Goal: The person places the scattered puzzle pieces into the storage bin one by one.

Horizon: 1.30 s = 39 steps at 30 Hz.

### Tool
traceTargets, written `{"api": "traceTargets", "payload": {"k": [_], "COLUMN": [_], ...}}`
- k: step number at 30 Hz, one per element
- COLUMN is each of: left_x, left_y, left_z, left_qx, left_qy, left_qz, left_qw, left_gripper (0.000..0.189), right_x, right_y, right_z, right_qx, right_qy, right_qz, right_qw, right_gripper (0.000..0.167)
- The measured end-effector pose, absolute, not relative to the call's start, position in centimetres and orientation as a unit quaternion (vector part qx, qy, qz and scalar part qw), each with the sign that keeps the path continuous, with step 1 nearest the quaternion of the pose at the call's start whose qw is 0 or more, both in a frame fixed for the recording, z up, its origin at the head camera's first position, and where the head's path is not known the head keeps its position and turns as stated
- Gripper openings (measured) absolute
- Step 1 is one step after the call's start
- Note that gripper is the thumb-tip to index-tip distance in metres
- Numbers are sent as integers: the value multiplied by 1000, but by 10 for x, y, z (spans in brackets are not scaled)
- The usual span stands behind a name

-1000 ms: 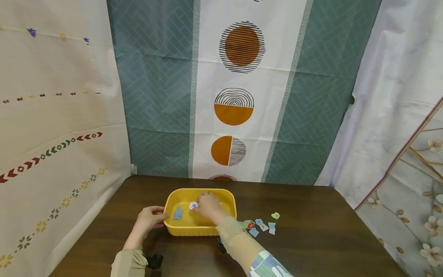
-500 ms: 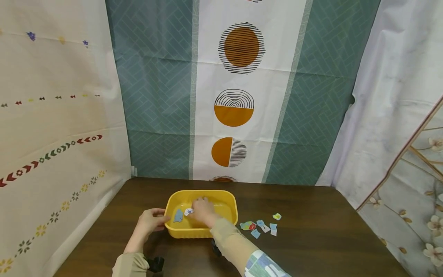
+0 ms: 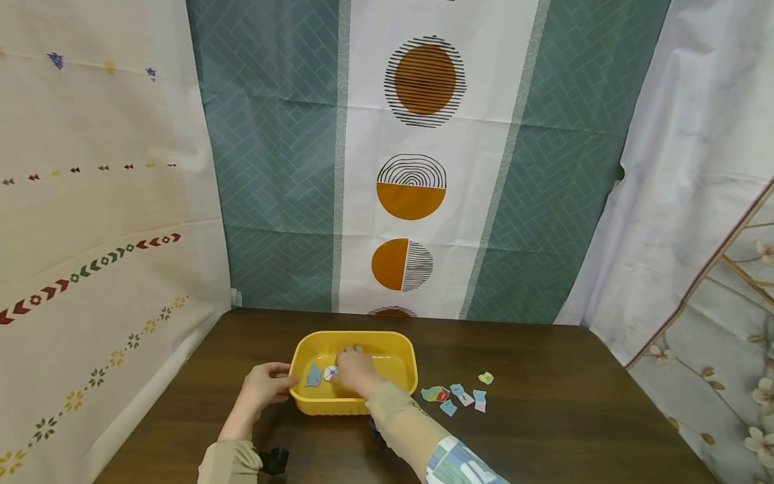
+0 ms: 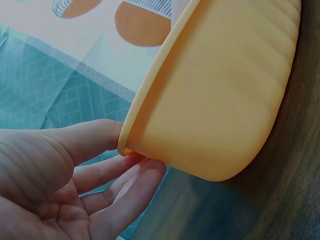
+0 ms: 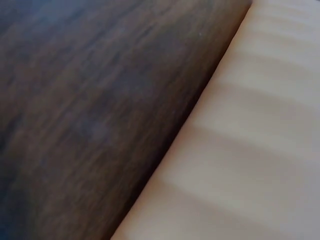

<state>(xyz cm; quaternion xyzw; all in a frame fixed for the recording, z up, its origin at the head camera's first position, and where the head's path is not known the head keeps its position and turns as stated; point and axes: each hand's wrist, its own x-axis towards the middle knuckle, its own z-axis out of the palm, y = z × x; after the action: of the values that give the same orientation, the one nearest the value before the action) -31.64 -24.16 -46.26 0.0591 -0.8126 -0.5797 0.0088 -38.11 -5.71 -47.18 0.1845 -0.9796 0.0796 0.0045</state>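
While the white scrap [image 3: 330, 373] is lying in the tub [image 3: 329, 407], left of its centre, it is looking light, thin and easily creased, probably best pinched by an edge. The right hand [image 3: 357, 371] is touching or nearly touching it; whether it is gripping, the views are not telling. The tub's near side is standing under that forearm. The left hand [image 3: 266, 383] is pinching the tub's left rim [image 4: 154, 77]. A blue scrap [image 3: 312, 376] is lying just left; loose pieces [image 3: 435, 394] are resting to the right.

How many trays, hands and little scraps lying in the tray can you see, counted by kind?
Tray: 1, the yellow tray
Hands: 2, the left hand and right hand
Scraps visible in the tray: 2, a blue-grey scrap and a white scrap
Total: 5; anything under the right hand is hidden.
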Motion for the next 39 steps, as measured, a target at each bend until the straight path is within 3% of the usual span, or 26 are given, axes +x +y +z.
{"api": "traceTargets", "payload": {"k": [24,39], "left_x": [-318,-319], "left_y": [-243,-244], "left_z": [-463,-464], "left_qx": [61,54], "left_qy": [-809,-811], "left_qz": [-585,-583], "left_qw": [3,4], "left_gripper": [40,40], "right_x": [-370,-369], "right_y": [-50,-14], "right_z": [-460,-434], "right_qx": [197,208], "right_qy": [-974,-968], "right_qz": [113,126], "right_qw": [4,62], "right_gripper": [37,37]}}
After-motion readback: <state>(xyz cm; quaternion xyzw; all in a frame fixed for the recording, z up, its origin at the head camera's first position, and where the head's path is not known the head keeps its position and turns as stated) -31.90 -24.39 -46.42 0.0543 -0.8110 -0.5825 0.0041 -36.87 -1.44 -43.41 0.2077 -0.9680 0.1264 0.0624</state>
